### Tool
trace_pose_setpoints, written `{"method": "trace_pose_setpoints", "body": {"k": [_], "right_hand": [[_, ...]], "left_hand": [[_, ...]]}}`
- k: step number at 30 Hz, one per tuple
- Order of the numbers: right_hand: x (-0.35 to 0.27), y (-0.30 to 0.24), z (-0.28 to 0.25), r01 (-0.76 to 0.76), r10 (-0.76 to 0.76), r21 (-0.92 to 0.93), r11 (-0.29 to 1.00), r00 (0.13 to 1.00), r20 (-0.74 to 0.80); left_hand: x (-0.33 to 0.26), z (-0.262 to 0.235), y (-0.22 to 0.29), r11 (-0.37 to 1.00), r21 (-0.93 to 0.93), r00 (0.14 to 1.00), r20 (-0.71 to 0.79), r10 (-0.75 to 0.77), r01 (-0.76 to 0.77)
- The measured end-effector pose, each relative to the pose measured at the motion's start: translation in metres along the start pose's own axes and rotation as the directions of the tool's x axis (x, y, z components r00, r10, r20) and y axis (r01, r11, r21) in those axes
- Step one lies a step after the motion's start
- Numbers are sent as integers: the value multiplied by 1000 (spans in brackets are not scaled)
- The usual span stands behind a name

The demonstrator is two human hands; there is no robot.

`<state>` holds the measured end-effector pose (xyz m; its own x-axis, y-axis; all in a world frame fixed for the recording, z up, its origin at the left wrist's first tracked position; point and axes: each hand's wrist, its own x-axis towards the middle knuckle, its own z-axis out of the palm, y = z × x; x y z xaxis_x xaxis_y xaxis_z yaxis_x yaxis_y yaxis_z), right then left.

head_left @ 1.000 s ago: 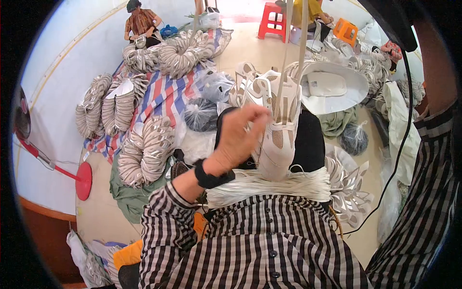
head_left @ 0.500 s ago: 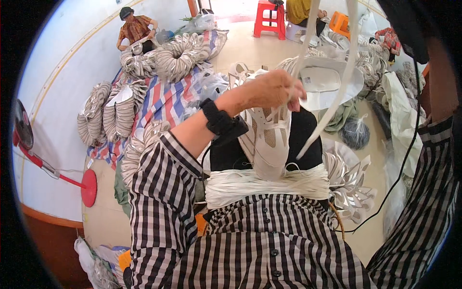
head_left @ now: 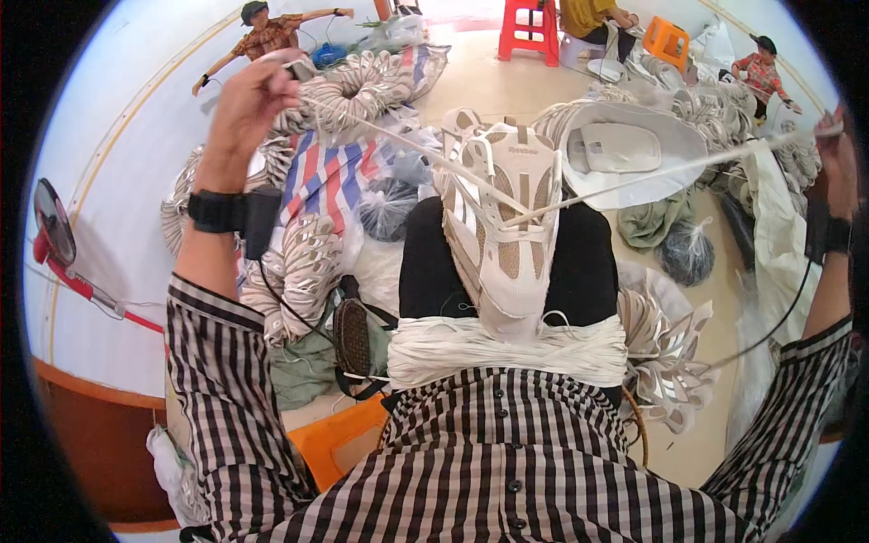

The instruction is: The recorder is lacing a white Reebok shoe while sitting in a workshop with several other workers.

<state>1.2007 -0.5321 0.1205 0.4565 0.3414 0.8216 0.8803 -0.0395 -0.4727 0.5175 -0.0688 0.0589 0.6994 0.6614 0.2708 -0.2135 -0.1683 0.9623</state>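
Note:
A beige and white shoe upper (head_left: 520, 290) rests on my lap, its toe toward me. White shoelace (head_left: 634, 187) runs from its eyelets out to both sides. My left hand (head_left: 249, 101), raised at the far left, is closed on one lace end. At the right rim my right hand (head_left: 835, 145) pinches the other end, its fingers partly dark. Both lengths look stretched between the hands and the shoe. A bundle of white laces (head_left: 507, 353) lies across my lap against the toe.
Rings of shoe uppers (head_left: 358, 86) lie on a striped sheet (head_left: 326, 176) at left. A white tray-like piece (head_left: 670, 140) stands beyond the shoe. An orange stool (head_left: 339, 443) is by my left side, a fan (head_left: 56, 222) farther left. Several people sit working around the room.
My left hand has swung from above the shoe out to the far left, drawing the lace along. My right hand has come into view at the right rim, lace pulled outward.

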Motion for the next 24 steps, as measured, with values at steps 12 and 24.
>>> {"method": "trace_pose_setpoints", "body": {"k": [12, 24], "right_hand": [[-262, 88, 138, -674, 663, -259, 692, 451, 597], [-304, -248, 241, 110, -365, 409, 906, 692, 623]], "left_hand": [[-97, -119, -135, 320, 636, 701, -537, -470, 702], [-72, 192, -134, 475, 749, 851, 222, 477, -462]]}}
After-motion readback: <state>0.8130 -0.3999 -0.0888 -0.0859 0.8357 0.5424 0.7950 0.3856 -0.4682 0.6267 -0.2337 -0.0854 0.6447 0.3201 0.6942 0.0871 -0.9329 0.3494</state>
